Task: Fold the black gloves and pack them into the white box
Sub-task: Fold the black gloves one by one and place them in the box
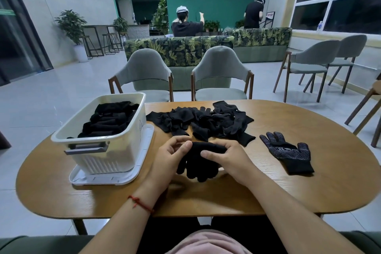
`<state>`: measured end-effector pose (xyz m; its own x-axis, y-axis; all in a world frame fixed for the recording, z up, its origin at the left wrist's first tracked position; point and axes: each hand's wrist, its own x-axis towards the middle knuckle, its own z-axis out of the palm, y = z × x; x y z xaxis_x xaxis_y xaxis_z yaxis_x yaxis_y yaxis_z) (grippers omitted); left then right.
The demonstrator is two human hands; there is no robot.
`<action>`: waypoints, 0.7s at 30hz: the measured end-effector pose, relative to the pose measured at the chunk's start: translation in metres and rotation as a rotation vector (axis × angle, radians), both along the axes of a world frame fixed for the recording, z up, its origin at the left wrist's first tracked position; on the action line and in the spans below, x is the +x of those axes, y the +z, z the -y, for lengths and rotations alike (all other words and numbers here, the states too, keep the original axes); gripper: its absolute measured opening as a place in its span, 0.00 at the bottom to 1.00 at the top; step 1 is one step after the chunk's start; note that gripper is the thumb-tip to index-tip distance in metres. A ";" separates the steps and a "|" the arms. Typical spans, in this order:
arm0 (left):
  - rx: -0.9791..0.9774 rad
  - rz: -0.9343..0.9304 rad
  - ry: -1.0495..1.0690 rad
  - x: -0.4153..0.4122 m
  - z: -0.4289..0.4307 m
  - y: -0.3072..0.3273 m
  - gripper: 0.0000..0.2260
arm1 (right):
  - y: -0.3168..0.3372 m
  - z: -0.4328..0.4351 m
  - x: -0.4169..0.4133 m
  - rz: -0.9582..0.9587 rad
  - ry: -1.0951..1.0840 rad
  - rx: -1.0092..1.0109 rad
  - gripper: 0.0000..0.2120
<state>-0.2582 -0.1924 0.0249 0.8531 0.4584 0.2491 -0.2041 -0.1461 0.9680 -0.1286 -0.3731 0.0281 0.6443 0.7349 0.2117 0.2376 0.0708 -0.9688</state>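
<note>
One black glove (pixel 198 164), gripped by curled left hand (pixel 169 160), curled right hand (pixel 228 159)

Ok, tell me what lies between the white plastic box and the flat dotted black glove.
Head view: left hand and right hand holding a bunched black glove.

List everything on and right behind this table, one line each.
white box: one, white, table's left, on its lid
lid: one, white, under the box
folded gloves: several, black, inside the box
glove pile: one, black, table's far middle
dotted glove: one, black, flat at table's right
held glove: one, black, between both hands
table: one, brown, oval, foreground
chairs: two, grey-green, behind the table
red string: one, red, left wrist
left hand: one, grips held glove
right hand: one, grips held glove
</note>
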 end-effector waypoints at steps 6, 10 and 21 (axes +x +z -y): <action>-0.085 -0.131 -0.173 -0.007 0.005 0.002 0.11 | -0.006 -0.002 0.003 -0.088 0.016 0.008 0.13; -0.017 -0.064 -0.134 -0.005 0.005 -0.001 0.10 | -0.004 -0.004 0.002 -0.128 0.032 -0.024 0.10; -0.010 -0.145 -0.157 -0.006 0.004 0.001 0.11 | -0.005 -0.002 0.002 -0.055 -0.029 -0.023 0.08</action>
